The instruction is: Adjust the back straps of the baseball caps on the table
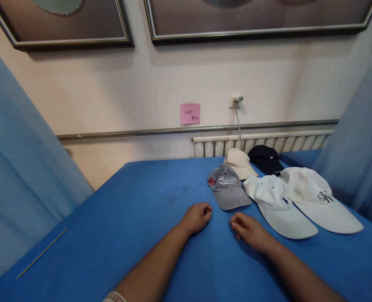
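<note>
Five domed, brimmed cloth caps [272, 193], matte blue worktop [123, 218], left hand [197, 217] loosely clenched, right hand [248, 230] half-curled, released

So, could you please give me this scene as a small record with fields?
left hand: loosely closed, nothing visible in it
right hand: half-open, nothing visible in it
nearest caps: grey "Always" baseball cap, white rider-logo baseball cap
other caps: beige baseball cap, dark baseball cap, white baseball cap with dark letters
surface: blue tabletop
wall: pink sticky note, power socket
</note>
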A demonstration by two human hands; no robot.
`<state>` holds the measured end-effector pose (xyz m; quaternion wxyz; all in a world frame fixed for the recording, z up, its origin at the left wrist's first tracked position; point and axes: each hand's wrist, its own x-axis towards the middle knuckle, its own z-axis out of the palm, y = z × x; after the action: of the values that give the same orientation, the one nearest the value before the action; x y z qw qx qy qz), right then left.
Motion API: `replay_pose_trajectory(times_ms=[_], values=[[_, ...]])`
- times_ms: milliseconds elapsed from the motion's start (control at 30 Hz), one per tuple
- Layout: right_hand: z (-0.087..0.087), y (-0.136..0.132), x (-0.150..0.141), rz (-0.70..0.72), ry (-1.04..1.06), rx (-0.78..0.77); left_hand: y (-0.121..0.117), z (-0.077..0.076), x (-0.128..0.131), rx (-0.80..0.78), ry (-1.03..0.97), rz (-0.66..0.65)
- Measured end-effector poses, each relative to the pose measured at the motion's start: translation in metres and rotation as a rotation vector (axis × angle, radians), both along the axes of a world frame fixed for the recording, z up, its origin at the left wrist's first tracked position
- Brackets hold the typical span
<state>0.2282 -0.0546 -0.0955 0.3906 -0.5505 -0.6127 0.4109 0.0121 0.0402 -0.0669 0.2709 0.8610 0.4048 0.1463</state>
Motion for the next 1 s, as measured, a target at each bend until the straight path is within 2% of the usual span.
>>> replay_pose_trajectory(times_ms=[267,433,500,600,700,800,900,1000], values=[[0.001,-0.003,0.001,0.038,-0.108,0.024,-0.001,0.000,-0.001,-0.008,-0.017,0.012],[-0.004,-0.003,0.000,0.051,-0.050,0.009,-0.001,0.001,-0.001,-0.012,-0.019,0.010],[-0.006,-0.002,-0.003,0.015,0.048,-0.039,-0.001,0.001,-0.001,-0.025,-0.033,0.009],[-0.001,-0.003,-0.005,-0.143,0.210,-0.027,0.000,0.004,-0.002,-0.059,-0.107,0.022],[0.021,0.000,-0.002,-0.274,0.261,0.139,0.000,0.017,-0.001,-0.068,-0.282,0.113],[0.057,0.010,0.005,-0.341,0.254,0.371,-0.006,0.045,0.003,0.017,-0.463,0.271],[0.094,0.020,0.006,-0.419,0.274,0.628,-0.020,0.078,0.009,0.219,-0.576,0.333],[0.122,0.025,0.001,-0.495,0.293,0.856,-0.034,0.101,0.016,0.481,-0.670,0.329]])
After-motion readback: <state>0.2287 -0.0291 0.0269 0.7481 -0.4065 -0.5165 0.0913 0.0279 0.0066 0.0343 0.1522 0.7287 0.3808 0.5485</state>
